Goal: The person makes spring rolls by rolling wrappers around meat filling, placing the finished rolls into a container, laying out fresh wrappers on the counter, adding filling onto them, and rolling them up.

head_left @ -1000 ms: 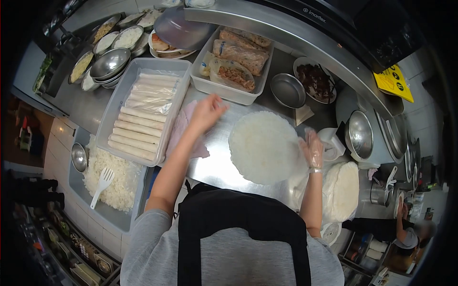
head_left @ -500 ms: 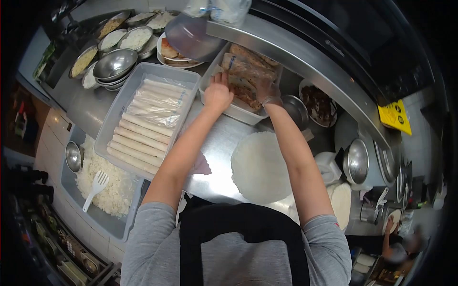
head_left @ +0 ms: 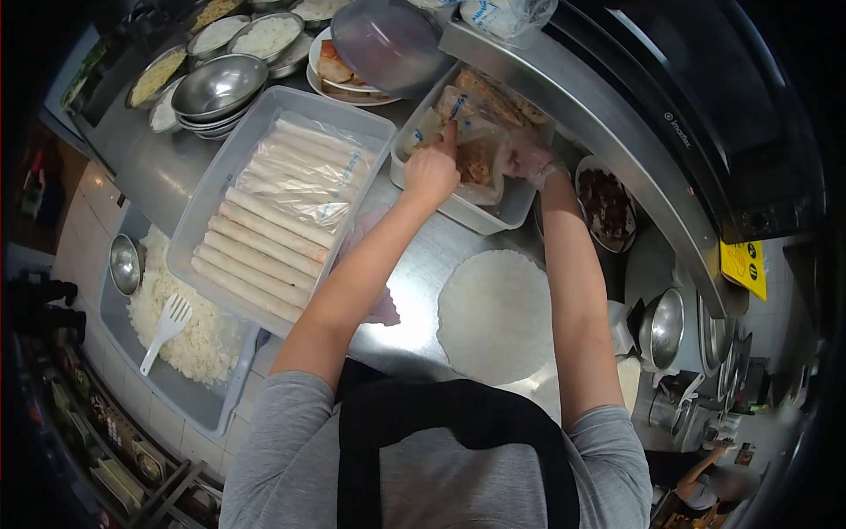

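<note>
A translucent tub (head_left: 485,216) stands at the far side of the steel counter, with browned minced filling (head_left: 476,165) inside and a clear plastic sheet (head_left: 489,189) over part of it. At the tub's near left, my left hand (head_left: 434,174) has its index finger stretched out and the other fingers curled on the sheet. My right hand (head_left: 533,160), in a clear plastic glove, reaches over the right side and grips the sheet by the filling. Plastic-wrapped filling (head_left: 485,93) lies behind. Nearer to me, a round white wrapper (head_left: 493,317) rests flat on the counter.
Left of my arms stands a tub (head_left: 181,256) of long white rolls (head_left: 264,238), partly under plastic. Cooked rice (head_left: 189,339) and a white spatula (head_left: 167,331) are lower left. Stacked metal bowls (head_left: 220,88) stand behind. A steel shelf edge (head_left: 608,150) overhangs the right. Another person (head_left: 705,485) works far right.
The plastic over the filling has been drawn into a raised fold between my hands. My left hand's fingers went from spread to mostly curled. The view has shifted slightly.
</note>
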The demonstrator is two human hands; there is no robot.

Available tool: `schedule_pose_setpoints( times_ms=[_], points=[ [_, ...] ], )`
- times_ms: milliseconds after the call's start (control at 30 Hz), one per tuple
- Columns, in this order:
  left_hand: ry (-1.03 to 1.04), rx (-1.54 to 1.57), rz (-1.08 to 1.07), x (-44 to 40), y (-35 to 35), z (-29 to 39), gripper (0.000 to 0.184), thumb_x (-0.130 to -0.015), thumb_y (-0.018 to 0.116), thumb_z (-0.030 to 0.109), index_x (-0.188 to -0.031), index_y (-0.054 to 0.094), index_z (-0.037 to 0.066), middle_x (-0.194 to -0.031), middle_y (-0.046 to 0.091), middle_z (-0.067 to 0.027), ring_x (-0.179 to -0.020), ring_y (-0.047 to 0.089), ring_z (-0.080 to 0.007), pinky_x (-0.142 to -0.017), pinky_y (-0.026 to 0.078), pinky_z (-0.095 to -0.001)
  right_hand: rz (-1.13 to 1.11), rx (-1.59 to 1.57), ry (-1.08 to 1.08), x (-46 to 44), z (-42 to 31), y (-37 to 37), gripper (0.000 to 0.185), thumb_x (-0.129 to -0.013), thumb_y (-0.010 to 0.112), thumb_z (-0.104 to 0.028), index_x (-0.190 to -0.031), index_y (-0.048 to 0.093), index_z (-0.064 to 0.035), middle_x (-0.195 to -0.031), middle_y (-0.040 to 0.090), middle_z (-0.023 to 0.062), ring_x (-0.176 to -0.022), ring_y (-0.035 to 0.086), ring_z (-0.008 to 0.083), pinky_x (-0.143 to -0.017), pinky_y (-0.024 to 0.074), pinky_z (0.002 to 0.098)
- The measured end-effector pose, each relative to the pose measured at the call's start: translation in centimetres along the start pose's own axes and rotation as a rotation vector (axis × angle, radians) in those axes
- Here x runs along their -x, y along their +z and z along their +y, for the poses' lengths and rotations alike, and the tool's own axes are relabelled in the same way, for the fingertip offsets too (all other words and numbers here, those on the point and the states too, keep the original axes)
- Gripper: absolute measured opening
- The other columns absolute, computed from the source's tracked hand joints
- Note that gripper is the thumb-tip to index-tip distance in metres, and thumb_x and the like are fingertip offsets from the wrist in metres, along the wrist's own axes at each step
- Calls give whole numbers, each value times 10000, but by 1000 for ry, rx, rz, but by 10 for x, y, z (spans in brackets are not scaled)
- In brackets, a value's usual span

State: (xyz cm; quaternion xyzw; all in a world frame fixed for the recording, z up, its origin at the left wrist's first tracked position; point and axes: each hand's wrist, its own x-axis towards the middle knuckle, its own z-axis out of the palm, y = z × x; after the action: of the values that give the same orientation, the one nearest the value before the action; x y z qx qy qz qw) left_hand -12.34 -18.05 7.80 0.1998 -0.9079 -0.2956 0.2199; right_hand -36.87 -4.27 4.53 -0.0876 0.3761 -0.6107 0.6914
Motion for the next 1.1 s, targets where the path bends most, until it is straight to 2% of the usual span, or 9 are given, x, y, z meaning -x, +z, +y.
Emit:
schedule_pose_setpoints(
  times_ms=[67, 300, 467, 533, 667, 733, 933, 1033, 1100],
  points=[
    [3, 10, 25, -1, 0, 1, 661, -697, 587, 23, -1315, 359, 80, -1032, 605, -207, -868, 621, -408, -740, 503, -489, 558, 650, -343, 4, 16, 82, 144, -802, 565, -148, -816, 610, -11, -736, 636, 117, -611, 632, 228, -578, 524, 306],
    [-41, 22, -27, -3, 0, -1, 760, -694, 599, 37, -1389, 299, 107, -1021, 620, -229, -872, 625, -410, -747, 502, -490, 593, 239, -486, -55, 66, 85, 218, -872, 536, -245, -825, 605, -44, -710, 615, 89, -602, 601, 215, -605, 530, 339],
    [-71, -10, -64, -3, -4, 3, 797, -695, 602, 39, -1414, 265, 115, -1022, 619, -239, -884, 627, -406, -753, 506, -482, 782, 1269, -465, 18, 5, 49, 272, -909, 519, -297, -814, 626, -65, -710, 636, 75, -665, 621, 255, -626, 505, 377],
    [-75, -32, -60, -3, -5, 4, 808, -693, 601, 38, -1419, 256, 118, -1016, 619, -241, -888, 627, -405, -761, 509, -476, 1207, 2161, -830, 30, 1, 59, 260, -893, 524, -298, -853, 642, -70, -741, 654, 136, -704, 633, 314, -664, 506, 417],
    [-54, -90, -63, -4, -8, 6, 814, -696, 622, 52, -1429, 270, 87, -1026, 629, -198, -835, 649, -377, -714, 528, -451, 1167, 1833, -1030, 14, 34, 116, 256, -838, 569, -315, -930, 664, -96, -812, 660, 164, -772, 639, 337, -718, 500, 423],
    [-70, -86, -102, -4, -9, 7, 833, -697, 623, 53, -1441, 251, 92, -1047, 613, -204, -857, 645, -381, -723, 526, -453, 787, 1918, -567, 6, 47, 119, 344, -787, 620, -354, -993, 679, -85, -915, 678, 164, -883, 643, 329, -788, 491, 409],
    [-114, -28, -76, -5, -3, 5, 892, -707, 612, 63, -1474, 163, 140, -1138, 570, -232, -955, 612, -395, -807, 501, -464, 873, 1928, -47, -65, 62, 61, 463, -742, 664, -380, -1041, 676, -27, -1105, 635, 228, -1026, 603, 347, -868, 467, 402],
    [-113, -44, -110, -6, -5, 6, 897, -722, 611, 72, -1483, 142, 147, -1121, 577, -233, -959, 611, -396, -817, 498, -460, 1096, 1765, -99, -84, 70, 58, 781, -615, 769, -424, -1259, 534, -51, -1305, 533, 177, -1228, 496, 320, -1031, 394, 392],
    [-100, -48, -95, -7, -3, 4, 893, -720, 616, 74, -1483, 155, 137, -1139, 563, -244, -940, 622, -392, -795, 512, -448, 1140, 1787, -130, -72, 74, 91, 704, -647, 755, -393, -1236, 554, -64, -1289, 545, 177, -1212, 508, 326, -1017, 404, 394]
  ],
)
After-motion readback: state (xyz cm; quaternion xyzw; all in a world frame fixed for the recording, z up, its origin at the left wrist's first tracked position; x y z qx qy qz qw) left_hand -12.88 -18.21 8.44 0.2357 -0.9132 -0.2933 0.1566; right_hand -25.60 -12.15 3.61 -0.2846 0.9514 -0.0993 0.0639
